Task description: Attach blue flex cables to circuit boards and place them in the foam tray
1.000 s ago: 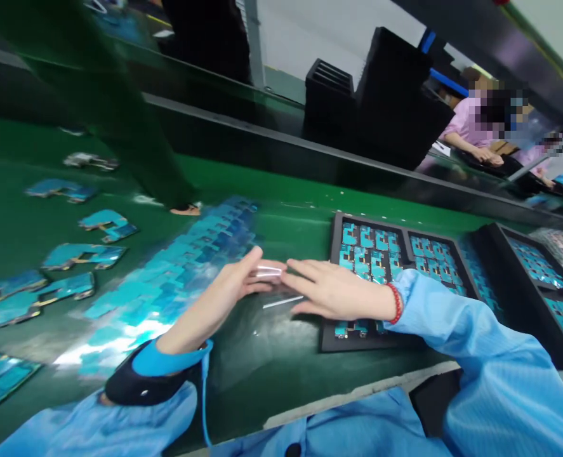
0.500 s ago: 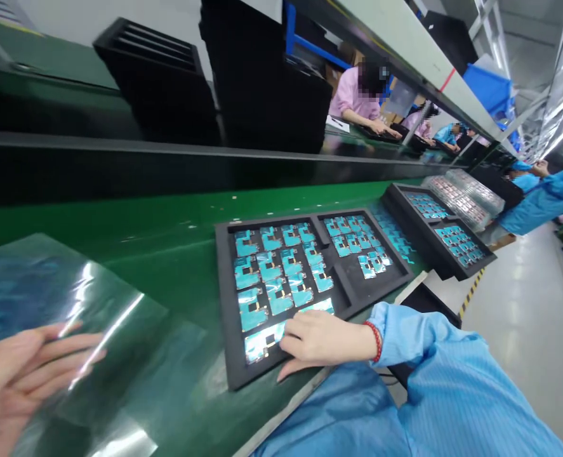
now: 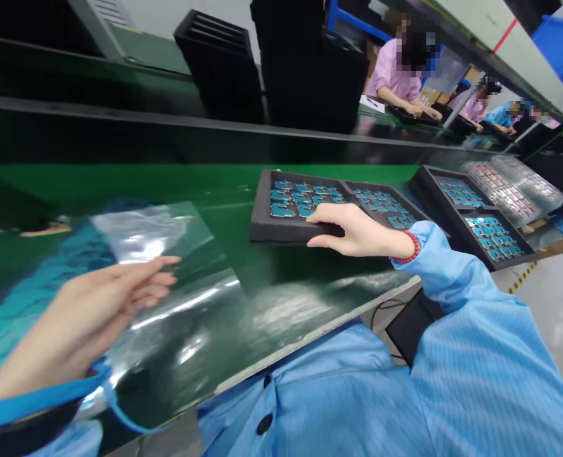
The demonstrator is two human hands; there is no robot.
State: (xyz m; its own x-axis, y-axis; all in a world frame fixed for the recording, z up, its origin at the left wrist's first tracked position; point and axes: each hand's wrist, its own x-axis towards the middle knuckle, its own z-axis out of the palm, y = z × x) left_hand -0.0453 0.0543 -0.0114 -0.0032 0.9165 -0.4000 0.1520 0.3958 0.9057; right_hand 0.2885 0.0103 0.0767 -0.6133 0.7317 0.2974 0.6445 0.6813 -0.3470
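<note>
Here's the right hand out in front, grasping the near edge of a black two-compartment tray, fingers over the rim and thumb against the outer wall. That tray sits toward the back of the green work surface, ahead of the person, its near wall facing this way. Turquoise-faced circuit boards fill rows in the left compartment, and more boards show in the right one, partly behind the hand. Over to the left hand, fingers loosely bent above a clear plastic sheet; whether it has any grip on that sheet, I cannot tell. The sheet spreads on both sides of the fingers, catching bright glare. Just beside that forearm, a blurred spread of overlapping turquoise pieces covers the surface. There's a blue wrist strap on this arm, its cord trailing, and a red bracelet on the right wrist. Further right, a second black tray holds boards in both compartments, with clear plastic trays of small parts near its far side. Up on the shelf, a slotted black stack stands beside a taller dark one, and beyond, a co-worker in pink leans over the bench near a white paper.
</note>
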